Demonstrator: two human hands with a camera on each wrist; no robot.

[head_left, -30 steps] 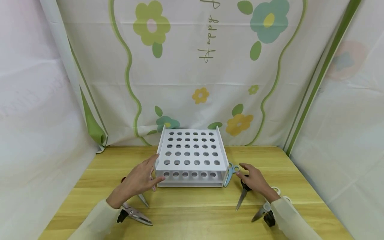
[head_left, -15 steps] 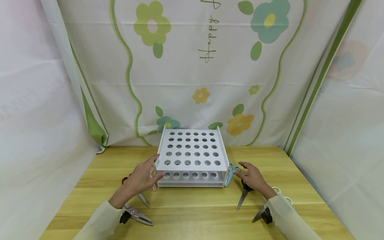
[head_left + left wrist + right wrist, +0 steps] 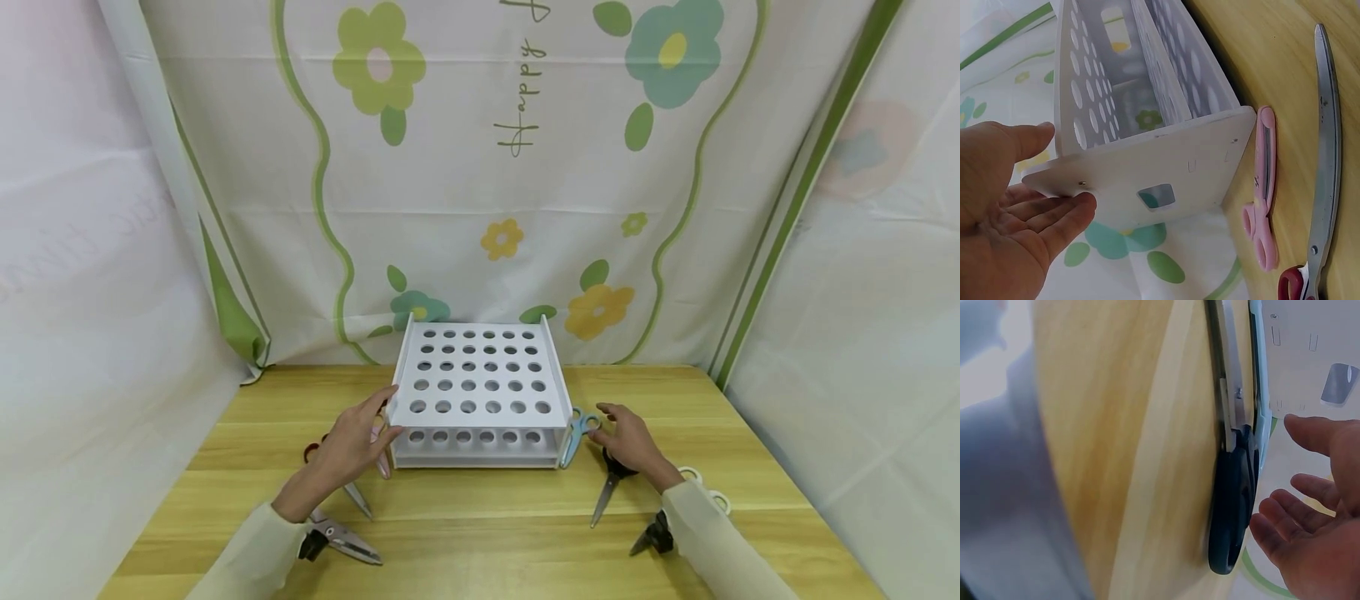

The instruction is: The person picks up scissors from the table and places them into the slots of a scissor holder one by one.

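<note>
Well, from here I can see a white rack standing upright on the wooden table, its top pierced with rows of round holes, just before a flowered cloth. The person's hands are well apart, one to either side of it. The left hand is at the rack's near left corner, thumb towards the front and fingers by the outer face of the side panel; whether it really grips there, I can't tell. The right hand has its thumb and fingers apart, loosely bent, off the rack and over the handles of the black scissors; I can't make out whether it touches them. Light blue scissors lie between that hand and the rack. Near the left hand lie pink scissors, close against the rack's side, and larger red-handled scissors. Nearer the person, grey scissors and white-handled scissors are partly hidden by the pale sleeves.
</note>
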